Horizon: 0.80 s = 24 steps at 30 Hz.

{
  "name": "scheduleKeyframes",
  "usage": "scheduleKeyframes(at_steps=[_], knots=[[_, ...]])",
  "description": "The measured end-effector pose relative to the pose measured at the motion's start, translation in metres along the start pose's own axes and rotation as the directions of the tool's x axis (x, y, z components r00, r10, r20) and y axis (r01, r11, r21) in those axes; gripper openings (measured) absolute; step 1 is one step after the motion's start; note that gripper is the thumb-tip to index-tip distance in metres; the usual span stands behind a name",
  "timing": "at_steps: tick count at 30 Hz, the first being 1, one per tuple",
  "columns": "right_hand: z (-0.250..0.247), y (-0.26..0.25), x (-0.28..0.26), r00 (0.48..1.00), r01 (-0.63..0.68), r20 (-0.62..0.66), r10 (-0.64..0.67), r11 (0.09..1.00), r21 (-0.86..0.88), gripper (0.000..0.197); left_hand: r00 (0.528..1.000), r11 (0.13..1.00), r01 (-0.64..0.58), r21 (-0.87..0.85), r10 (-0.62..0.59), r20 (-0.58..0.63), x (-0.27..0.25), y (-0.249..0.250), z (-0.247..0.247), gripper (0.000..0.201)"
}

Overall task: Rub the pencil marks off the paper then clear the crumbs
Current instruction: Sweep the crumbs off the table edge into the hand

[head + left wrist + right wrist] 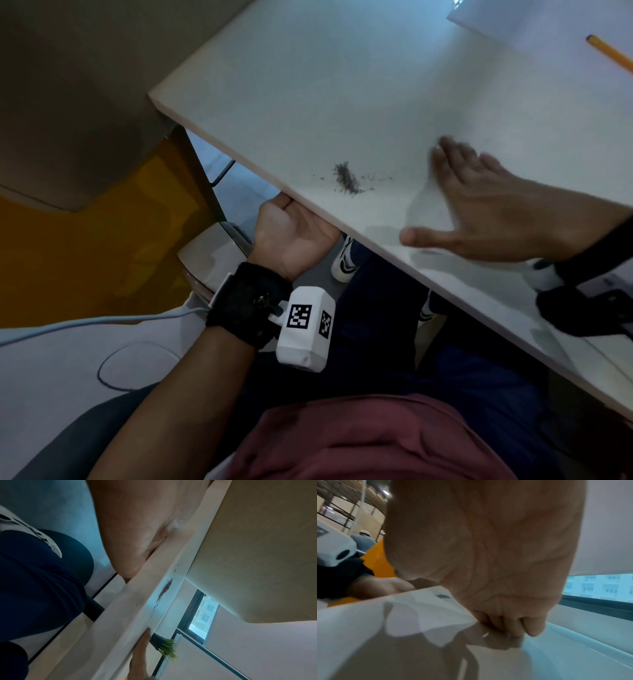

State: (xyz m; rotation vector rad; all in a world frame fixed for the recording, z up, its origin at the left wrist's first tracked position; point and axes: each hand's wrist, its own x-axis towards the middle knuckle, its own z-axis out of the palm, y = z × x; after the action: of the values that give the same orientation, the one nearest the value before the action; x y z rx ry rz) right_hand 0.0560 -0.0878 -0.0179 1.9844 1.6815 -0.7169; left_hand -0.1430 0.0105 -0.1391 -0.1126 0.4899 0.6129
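Right hand (489, 209) is lying flat and wide on the white laminate worktop (342, 85), fingers straight and together, thumb spread toward the near edge, holding nothing; it's motion-blurred. Left hand (294, 233) is sitting palm-up and cupped just under the worktop's near edge, fingers hidden beneath the board, so grip there can't be judged; nothing visible in the palm. Small dark grey pile of eraser crumbs (346, 178) is lying on the worktop close to that edge, between the two hands, directly above the cupped left palm, with loose specks trailing toward the right hand. White sheet of paper (548, 27) is sitting at the far right corner, well apart from the crumbs, with a yellow wooden pencil (609, 53) resting on it.
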Motion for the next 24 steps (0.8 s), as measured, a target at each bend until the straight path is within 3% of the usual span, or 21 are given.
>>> scheduleKeyframes(at_steps=[4, 8, 14, 16, 20, 24], knots=[[0.008, -0.044, 0.013, 0.994, 0.087, -0.065, -0.086, 0.996, 0.018, 0.144, 1.0, 1.0, 0.019, -0.001, -0.019, -0.003, -0.003, -0.002, 0.002, 0.042], [-0.004, -0.07, 0.019, 0.973, 0.225, -0.062, -0.222, 0.973, 0.049, 0.129, 0.999, 0.999, 0.035, -0.001, -0.035, 0.035, -0.006, -0.001, 0.003, 0.049], [-0.005, -0.025, 0.01, 0.998, 0.015, -0.062, -0.012, 0.998, 0.057, 0.142, 0.999, 1.0, 0.003, 0.025, -0.002, -0.04, -0.004, -0.001, -0.002, 0.052], [0.004, -0.036, 0.012, 0.998, 0.032, -0.062, -0.03, 0.999, 0.033, 0.144, 0.999, 1.0, 0.008, 0.014, -0.008, -0.048, -0.001, -0.001, -0.004, 0.053], [0.001, -0.074, 0.016, 0.98, 0.192, -0.057, -0.189, 0.98, 0.052, 0.134, 1.0, 1.0, 0.022, -0.01, -0.022, 0.003, -0.003, 0.0, 0.002, 0.049], [-0.034, -0.056, 0.024, 0.993, 0.119, -0.014, -0.119, 0.992, 0.03, 0.135, 0.999, 0.999, -0.035, -0.036, 0.036, 0.019, -0.01, 0.0, 0.004, 0.053]])
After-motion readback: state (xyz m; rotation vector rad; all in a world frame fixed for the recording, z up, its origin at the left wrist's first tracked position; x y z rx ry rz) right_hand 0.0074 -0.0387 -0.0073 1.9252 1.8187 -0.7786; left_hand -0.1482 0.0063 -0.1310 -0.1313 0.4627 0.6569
